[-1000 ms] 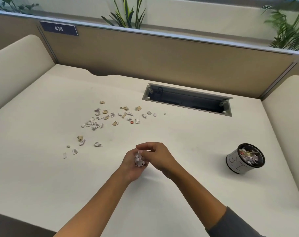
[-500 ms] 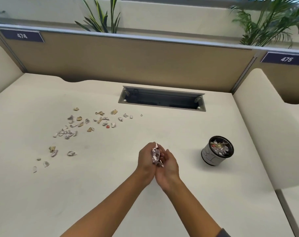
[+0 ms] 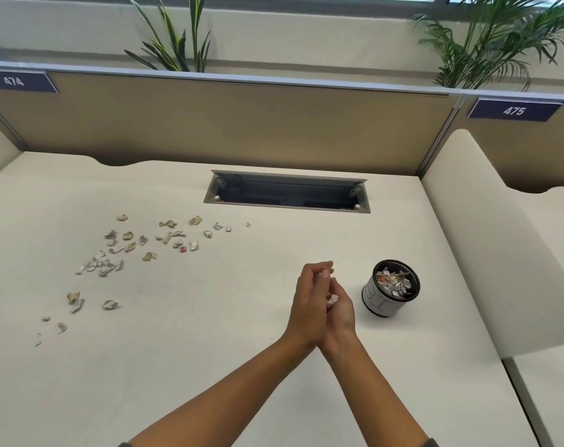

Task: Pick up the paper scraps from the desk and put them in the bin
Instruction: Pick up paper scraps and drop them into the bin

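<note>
You can read two numbers, each in pale digits on a dark blue plate fixed to the top of the desk partition. The plate at your far left [image 3: 17, 81] says "474"; the plate at your right [image 3: 514, 110], over the neighbouring desk, says "475". The small bin [image 3: 382, 306] carries dark hand-drawn strokes on its white wall, perhaps letters, but you cannot make them out from here.
</note>
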Demonstrator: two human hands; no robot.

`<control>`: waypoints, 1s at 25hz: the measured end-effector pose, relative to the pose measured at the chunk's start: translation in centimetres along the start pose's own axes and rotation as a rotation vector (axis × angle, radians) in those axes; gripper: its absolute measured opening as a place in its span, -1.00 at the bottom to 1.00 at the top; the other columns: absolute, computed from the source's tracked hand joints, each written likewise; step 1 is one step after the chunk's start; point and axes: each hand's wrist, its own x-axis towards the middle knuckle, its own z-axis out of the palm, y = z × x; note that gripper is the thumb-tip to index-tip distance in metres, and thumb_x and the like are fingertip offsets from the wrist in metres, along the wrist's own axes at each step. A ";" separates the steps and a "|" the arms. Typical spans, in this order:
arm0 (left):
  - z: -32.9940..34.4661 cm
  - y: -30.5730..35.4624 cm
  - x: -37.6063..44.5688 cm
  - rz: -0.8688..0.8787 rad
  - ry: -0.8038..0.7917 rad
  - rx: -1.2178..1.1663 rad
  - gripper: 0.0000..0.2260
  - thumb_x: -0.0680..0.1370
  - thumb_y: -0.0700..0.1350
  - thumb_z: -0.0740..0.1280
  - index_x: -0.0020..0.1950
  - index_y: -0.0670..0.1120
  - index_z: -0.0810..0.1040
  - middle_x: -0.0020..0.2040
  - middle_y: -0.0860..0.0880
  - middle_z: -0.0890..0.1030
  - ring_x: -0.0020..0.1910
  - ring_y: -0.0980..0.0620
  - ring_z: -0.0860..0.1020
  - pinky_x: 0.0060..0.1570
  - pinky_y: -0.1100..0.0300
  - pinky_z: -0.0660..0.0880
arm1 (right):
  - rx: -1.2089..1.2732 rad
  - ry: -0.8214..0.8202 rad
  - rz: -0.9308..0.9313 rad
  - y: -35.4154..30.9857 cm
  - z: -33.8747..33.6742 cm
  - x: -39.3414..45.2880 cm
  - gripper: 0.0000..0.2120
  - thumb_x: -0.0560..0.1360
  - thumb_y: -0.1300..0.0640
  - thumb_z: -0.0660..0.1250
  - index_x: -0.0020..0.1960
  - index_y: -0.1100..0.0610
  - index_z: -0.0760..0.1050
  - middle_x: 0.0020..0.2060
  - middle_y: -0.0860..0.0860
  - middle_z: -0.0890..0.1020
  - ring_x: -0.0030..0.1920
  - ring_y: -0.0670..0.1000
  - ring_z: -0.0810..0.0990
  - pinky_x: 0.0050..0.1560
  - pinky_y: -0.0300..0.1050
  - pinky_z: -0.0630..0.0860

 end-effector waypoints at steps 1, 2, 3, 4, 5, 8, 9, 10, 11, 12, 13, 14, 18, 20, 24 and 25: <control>0.4 0.3 -0.4 -0.015 0.021 -0.087 -0.79 0.62 0.01 0.22 0.17 0.02 0.57 0.28 0.02 0.56 0.32 0.06 0.48 0.30 0.16 0.42 | 0.032 -0.007 0.004 0.0 -0.2 0.2 -0.76 0.64 0.09 0.16 0.19 0.13 0.54 -0.04 -0.04 0.62 0.08 -0.06 0.61 0.29 -0.20 0.45; 0.7 0.7 -0.7 -0.021 0.052 -0.210 -0.72 0.61 0.07 0.24 0.25 0.00 0.55 0.33 0.05 0.54 0.30 0.08 0.48 0.35 0.19 0.37 | 0.006 0.014 -0.013 -0.2 -0.4 0.5 -0.72 0.65 0.11 0.15 0.24 0.15 0.55 0.01 -0.02 0.64 0.09 -0.04 0.63 0.33 -0.17 0.45; 0.0 0.3 -0.7 0.020 0.085 -0.335 -0.64 0.58 0.12 0.27 0.30 -0.04 0.54 0.33 0.07 0.54 0.24 0.11 0.49 0.38 0.20 0.34 | -0.049 0.047 -0.035 -0.3 -0.6 0.6 -0.72 0.65 0.12 0.15 0.24 0.16 0.56 0.01 0.01 0.66 0.08 -0.03 0.64 0.30 -0.15 0.49; -0.6 0.6 -0.3 0.014 0.096 -0.399 -0.57 0.57 0.17 0.27 0.30 -0.07 0.55 0.33 0.10 0.55 0.20 0.13 0.49 0.38 0.19 0.33 | -0.071 0.060 -0.040 -0.5 -1.0 0.8 -0.74 0.65 0.14 0.16 0.18 0.16 0.58 -0.02 0.06 0.67 0.09 0.00 0.63 0.24 -0.11 0.55; -1.7 1.3 0.2 0.012 0.048 -0.274 -0.53 0.57 0.23 0.21 0.29 -0.07 0.56 0.33 0.11 0.55 0.24 0.16 0.47 0.36 0.19 0.33 | -0.038 0.053 -0.031 -0.8 -1.3 1.0 -0.76 0.64 0.16 0.16 0.12 0.18 0.59 -0.05 0.11 0.68 0.11 0.04 0.62 0.13 -0.07 0.61; -4.9 1.1 2.3 -0.118 0.024 -0.131 -0.56 0.62 0.25 0.02 0.30 0.06 0.50 0.42 0.14 0.44 0.49 0.17 0.24 0.39 0.18 0.14 | -0.010 0.033 -0.036 -1.2 -1.3 0.8 -0.74 0.64 0.19 0.17 0.02 0.23 0.62 -0.06 0.15 0.67 0.08 0.09 0.63 -0.12 -0.01 0.68; -6.0 0.3 3.3 -0.156 0.047 0.035 -0.59 0.63 0.24 0.04 0.35 0.09 0.43 0.47 0.14 0.37 0.54 0.12 0.14 0.45 0.14 0.07 | -0.022 0.031 -0.064 -1.6 -1.0 0.7 -0.73 0.65 0.19 0.16 0.01 0.24 0.63 -0.07 0.15 0.68 0.04 0.10 0.64 -0.09 -0.01 0.68; -7.1 -0.9 4.0 -0.190 0.039 0.233 -0.60 0.63 0.21 0.09 0.40 0.10 0.36 0.52 0.13 0.28 0.57 0.06 0.03 0.51 0.07 -0.02 | -0.035 0.016 -0.103 -2.1 -0.5 0.6 -0.71 0.65 0.19 0.15 -0.01 0.24 0.63 -0.09 0.15 0.68 0.00 0.10 0.66 -0.05 -0.02 0.68; -8.3 -2.0 4.3 -0.195 -0.006 0.468 -0.58 0.63 0.18 0.14 0.46 0.09 0.28 0.56 0.12 0.18 0.59 0.04 -0.09 0.54 0.03 -0.14 | -0.047 -0.008 -0.145 -3.1 0.1 0.5 -0.69 0.65 0.18 0.15 -0.04 0.24 0.65 -0.12 0.15 0.69 -0.05 0.09 0.67 -0.03 -0.03 0.67; -9.3 -3.3 4.2 -0.170 -0.060 0.681 -0.53 0.63 0.14 0.18 0.50 0.07 0.21 0.59 0.11 0.09 0.58 0.07 -0.18 0.53 0.03 -0.26 | -0.059 -0.041 -0.186 -4.3 0.8 0.4 -0.66 0.65 0.17 0.14 -0.08 0.24 0.67 -0.14 0.15 0.70 -0.09 0.09 0.70 -0.02 -0.04 0.67; -10.4 -4.4 4.2 -0.118 -0.117 0.845 -0.47 0.62 0.12 0.21 0.54 0.03 0.15 0.61 0.09 0.01 0.57 0.09 -0.23 0.51 0.04 -0.33 | -0.073 -0.074 -0.234 -5.7 1.5 0.3 -0.63 0.65 0.17 0.14 -0.11 0.24 0.68 -0.15 0.14 0.70 -0.13 0.08 0.71 0.00 -0.05 0.66; -11.3 -5.4 4.1 -0.068 -0.172 0.975 -0.40 0.61 0.12 0.23 0.57 0.00 0.09 0.61 0.08 -0.07 0.56 0.08 -0.27 0.50 0.03 -0.36 | -0.096 -0.103 -0.289 -7.3 2.2 0.1 -0.62 0.65 0.16 0.14 -0.13 0.24 0.69 -0.15 0.13 0.70 -0.14 0.07 0.72 0.02 -0.06 0.66; -12.3 -6.4 4.4 -0.012 -0.284 1.182 -0.26 0.57 0.19 0.25 0.60 0.02 -0.06 0.59 0.08 -0.24 0.54 0.05 -0.37 0.47 0.02 -0.41 | -0.522 -0.124 -0.566 -13.2 3.2 -0.1 -0.64 0.66 0.10 0.13 -0.07 0.16 0.67 -0.11 0.06 0.69 -0.06 0.00 0.69 0.14 -0.13 0.62; -12.2 -6.2 4.4 -0.016 -0.287 1.187 -0.25 0.56 0.18 0.26 0.60 0.02 -0.07 0.59 0.08 -0.25 0.53 0.05 -0.38 0.47 0.02 -0.41 | -0.853 -0.045 -0.737 -15.0 2.9 0.2 -0.65 0.66 0.07 0.14 -0.09 0.12 0.66 -0.14 0.03 0.69 -0.05 0.00 0.66 0.14 -0.08 0.57; -12.3 -6.0 4.2 -0.012 -0.283 1.205 -0.26 0.56 0.15 0.28 0.60 0.02 -0.06 0.60 0.08 -0.23 0.54 0.04 -0.35 0.49 0.00 -0.39 | -1.263 0.103 -0.880 -16.1 1.6 0.7 -0.61 0.66 0.01 0.13 -0.16 0.11 0.63 -0.14 0.05 0.67 -0.04 0.04 0.62 0.09 0.01 0.49; -12.3 -6.0 4.2 -0.013 -0.284 1.203 -0.26 0.56 0.14 0.28 0.60 0.02 -0.06 0.60 0.08 -0.23 0.54 0.04 -0.35 0.49 0.00 -0.38 | -1.303 0.120 -0.882 -16.2 1.4 0.6 -0.60 0.66 0.00 0.12 -0.15 0.11 0.64 -0.11 0.04 0.69 -0.02 0.03 0.62 0.12 -0.01 0.50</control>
